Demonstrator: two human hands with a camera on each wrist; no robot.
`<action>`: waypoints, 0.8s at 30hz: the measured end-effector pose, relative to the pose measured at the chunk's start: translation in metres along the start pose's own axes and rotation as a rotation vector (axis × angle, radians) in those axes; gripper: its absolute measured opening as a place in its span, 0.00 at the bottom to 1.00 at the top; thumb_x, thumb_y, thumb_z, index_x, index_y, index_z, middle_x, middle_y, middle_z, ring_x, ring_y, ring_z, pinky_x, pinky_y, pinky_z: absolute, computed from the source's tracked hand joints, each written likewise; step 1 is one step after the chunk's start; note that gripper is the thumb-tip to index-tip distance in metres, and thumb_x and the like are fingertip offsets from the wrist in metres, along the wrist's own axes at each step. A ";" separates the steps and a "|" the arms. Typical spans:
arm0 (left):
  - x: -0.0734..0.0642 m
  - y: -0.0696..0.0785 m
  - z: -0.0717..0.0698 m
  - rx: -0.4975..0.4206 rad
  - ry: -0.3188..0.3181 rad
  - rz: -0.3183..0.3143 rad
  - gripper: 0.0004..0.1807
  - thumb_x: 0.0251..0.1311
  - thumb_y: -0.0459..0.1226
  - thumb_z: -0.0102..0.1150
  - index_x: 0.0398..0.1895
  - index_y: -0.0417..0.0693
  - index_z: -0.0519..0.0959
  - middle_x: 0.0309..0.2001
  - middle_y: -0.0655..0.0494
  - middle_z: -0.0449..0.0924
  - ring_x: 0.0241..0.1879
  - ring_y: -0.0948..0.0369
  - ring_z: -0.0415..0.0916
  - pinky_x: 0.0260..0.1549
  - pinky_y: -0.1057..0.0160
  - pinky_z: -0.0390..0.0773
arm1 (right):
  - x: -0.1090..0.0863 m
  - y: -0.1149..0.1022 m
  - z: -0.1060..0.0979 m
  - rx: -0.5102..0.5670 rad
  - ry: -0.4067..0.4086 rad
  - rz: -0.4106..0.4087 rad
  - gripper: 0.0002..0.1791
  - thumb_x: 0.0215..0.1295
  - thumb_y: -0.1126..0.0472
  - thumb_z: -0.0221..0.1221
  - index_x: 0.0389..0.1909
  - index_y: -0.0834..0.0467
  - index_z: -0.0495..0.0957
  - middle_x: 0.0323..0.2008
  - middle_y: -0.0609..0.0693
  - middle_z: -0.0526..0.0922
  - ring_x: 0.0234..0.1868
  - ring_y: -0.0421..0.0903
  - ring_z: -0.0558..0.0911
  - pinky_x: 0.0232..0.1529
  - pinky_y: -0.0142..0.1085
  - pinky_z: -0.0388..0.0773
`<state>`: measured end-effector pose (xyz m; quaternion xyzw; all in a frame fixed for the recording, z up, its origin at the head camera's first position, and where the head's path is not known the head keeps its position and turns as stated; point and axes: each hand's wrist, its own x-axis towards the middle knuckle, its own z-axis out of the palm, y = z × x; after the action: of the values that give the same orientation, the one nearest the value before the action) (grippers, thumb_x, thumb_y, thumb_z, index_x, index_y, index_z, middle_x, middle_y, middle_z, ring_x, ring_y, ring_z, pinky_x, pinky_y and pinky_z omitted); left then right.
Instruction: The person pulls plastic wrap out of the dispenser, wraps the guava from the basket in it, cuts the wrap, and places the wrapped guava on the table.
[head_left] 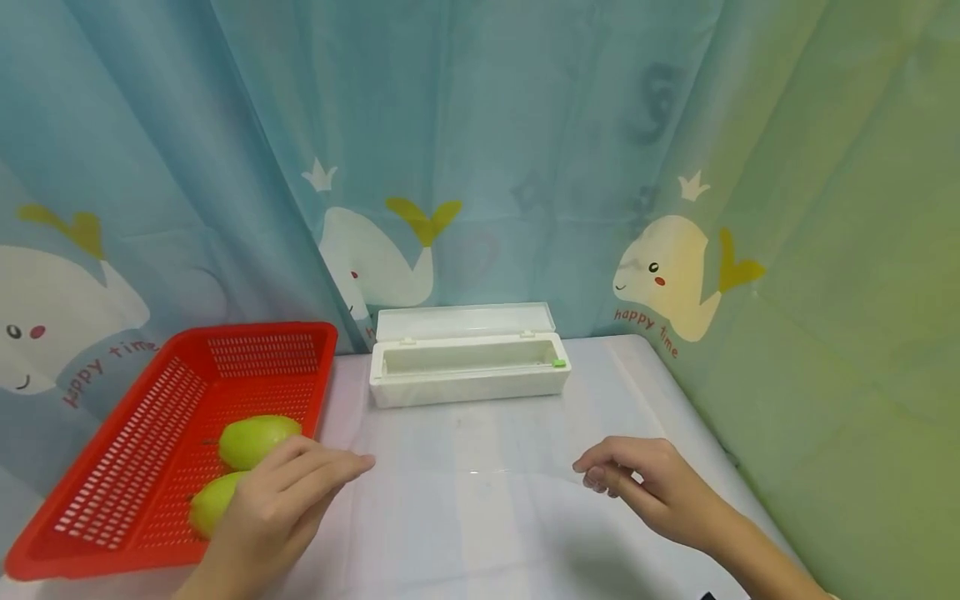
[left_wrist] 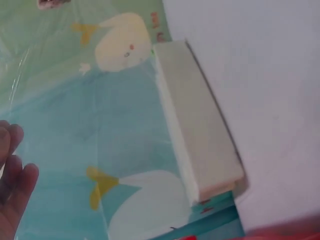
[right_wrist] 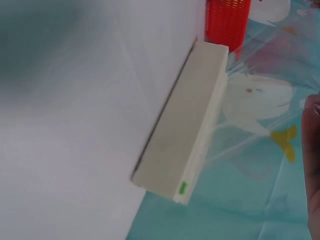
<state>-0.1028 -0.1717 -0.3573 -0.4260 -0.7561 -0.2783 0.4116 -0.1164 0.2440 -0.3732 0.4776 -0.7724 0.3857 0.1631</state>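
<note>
A thin sheet of clear plastic wrap (head_left: 483,472) stretches between both hands above the table, showing mainly as glints and faint edges. My left hand (head_left: 281,500), at the red basket's right side, pinches one side of it between thumb and fingers. The opposite side is pinched by my right hand (head_left: 660,492), fingers curled, over the table's right half. Farther back stands a long white wrap dispenser (head_left: 472,390) with its lid (head_left: 465,322) raised and a green slide cutter (head_left: 559,363) at the right end. In the right wrist view, film streaks (right_wrist: 240,145) pass by the dispenser; whether they touch it, I cannot tell.
A red plastic basket (head_left: 123,442) at the left holds two green pears (head_left: 258,440), one partly behind my left hand. A blue curtain (head_left: 510,150) with whale prints hangs behind the table (head_left: 420,525), and a green curtain (head_left: 847,333) runs along the right.
</note>
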 end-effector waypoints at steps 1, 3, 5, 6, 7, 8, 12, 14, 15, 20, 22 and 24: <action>-0.003 0.001 0.000 -0.004 -0.016 -0.006 0.19 0.76 0.45 0.48 0.43 0.46 0.87 0.36 0.58 0.87 0.35 0.64 0.76 0.41 0.79 0.76 | -0.002 0.000 0.001 0.004 -0.010 0.001 0.24 0.53 0.83 0.60 0.46 0.56 0.79 0.32 0.42 0.83 0.30 0.32 0.80 0.33 0.23 0.78; -0.008 0.002 0.001 -0.015 -0.046 -0.020 0.19 0.76 0.45 0.47 0.44 0.47 0.87 0.37 0.59 0.87 0.36 0.65 0.76 0.42 0.80 0.76 | -0.005 0.000 0.001 0.006 -0.032 0.028 0.24 0.55 0.82 0.60 0.47 0.54 0.79 0.32 0.41 0.83 0.31 0.32 0.80 0.34 0.23 0.78; -0.014 0.003 0.003 -0.014 -0.079 -0.038 0.20 0.77 0.45 0.45 0.44 0.49 0.87 0.37 0.62 0.86 0.36 0.67 0.76 0.42 0.80 0.76 | -0.009 -0.001 0.003 0.020 -0.066 0.069 0.23 0.58 0.81 0.59 0.47 0.52 0.79 0.33 0.40 0.84 0.31 0.32 0.81 0.35 0.23 0.78; -0.016 0.003 0.004 -0.022 -0.093 -0.044 0.20 0.77 0.46 0.45 0.44 0.50 0.87 0.37 0.63 0.86 0.36 0.67 0.76 0.42 0.80 0.76 | -0.010 -0.001 0.003 0.028 -0.083 0.086 0.22 0.59 0.80 0.59 0.46 0.52 0.79 0.33 0.40 0.84 0.31 0.33 0.81 0.36 0.23 0.78; -0.019 0.003 0.005 -0.028 -0.106 -0.049 0.20 0.77 0.46 0.44 0.44 0.51 0.87 0.37 0.65 0.86 0.36 0.68 0.75 0.41 0.80 0.76 | -0.012 -0.001 0.004 0.037 -0.100 0.104 0.22 0.60 0.80 0.59 0.46 0.51 0.79 0.34 0.40 0.84 0.32 0.33 0.81 0.36 0.24 0.78; -0.021 0.004 0.006 -0.038 -0.112 -0.045 0.19 0.77 0.45 0.45 0.44 0.51 0.87 0.37 0.65 0.86 0.36 0.69 0.75 0.40 0.80 0.76 | -0.013 -0.001 0.004 0.046 -0.118 0.124 0.21 0.62 0.79 0.58 0.46 0.50 0.79 0.34 0.40 0.84 0.32 0.33 0.80 0.36 0.24 0.78; -0.031 0.004 0.012 -0.089 -0.139 -0.040 0.17 0.77 0.44 0.45 0.45 0.54 0.87 0.36 0.67 0.85 0.36 0.70 0.73 0.36 0.80 0.76 | -0.019 0.003 0.008 0.079 -0.169 0.141 0.20 0.64 0.77 0.58 0.46 0.48 0.79 0.35 0.39 0.83 0.32 0.34 0.80 0.34 0.24 0.78; -0.036 0.003 0.014 -0.116 -0.153 -0.035 0.16 0.77 0.43 0.46 0.46 0.55 0.86 0.37 0.68 0.85 0.36 0.70 0.73 0.36 0.80 0.75 | -0.022 0.006 0.010 0.085 -0.184 0.126 0.20 0.64 0.76 0.59 0.46 0.47 0.79 0.36 0.38 0.83 0.32 0.34 0.79 0.33 0.23 0.77; -0.038 0.002 0.015 -0.127 -0.165 -0.038 0.16 0.77 0.43 0.46 0.46 0.56 0.86 0.37 0.69 0.84 0.36 0.71 0.72 0.36 0.80 0.74 | -0.024 0.007 0.012 0.086 -0.191 0.117 0.21 0.64 0.76 0.59 0.46 0.47 0.79 0.36 0.38 0.83 0.32 0.34 0.79 0.33 0.22 0.76; -0.053 -0.002 0.021 -0.182 -0.248 -0.021 0.15 0.77 0.44 0.45 0.48 0.58 0.85 0.39 0.70 0.84 0.37 0.71 0.73 0.38 0.80 0.74 | -0.031 0.015 0.022 0.082 -0.225 0.073 0.19 0.64 0.74 0.60 0.44 0.45 0.79 0.40 0.37 0.81 0.36 0.32 0.78 0.35 0.20 0.74; -0.060 -0.004 0.024 -0.194 -0.299 -0.011 0.16 0.77 0.44 0.43 0.48 0.58 0.84 0.39 0.70 0.83 0.38 0.71 0.73 0.39 0.80 0.73 | -0.034 0.017 0.026 0.075 -0.247 0.081 0.17 0.65 0.72 0.60 0.42 0.44 0.80 0.41 0.37 0.79 0.37 0.31 0.77 0.36 0.20 0.74; -0.066 -0.006 0.029 -0.214 -0.349 0.004 0.16 0.77 0.44 0.43 0.48 0.57 0.84 0.38 0.69 0.83 0.38 0.70 0.74 0.40 0.79 0.73 | -0.038 0.019 0.031 0.063 -0.281 0.100 0.14 0.67 0.68 0.60 0.40 0.43 0.80 0.41 0.36 0.78 0.38 0.30 0.76 0.37 0.20 0.74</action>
<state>-0.0995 -0.1798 -0.4287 -0.5107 -0.7811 -0.2781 0.2275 -0.1102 0.2487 -0.4251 0.4927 -0.7979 0.3467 0.0189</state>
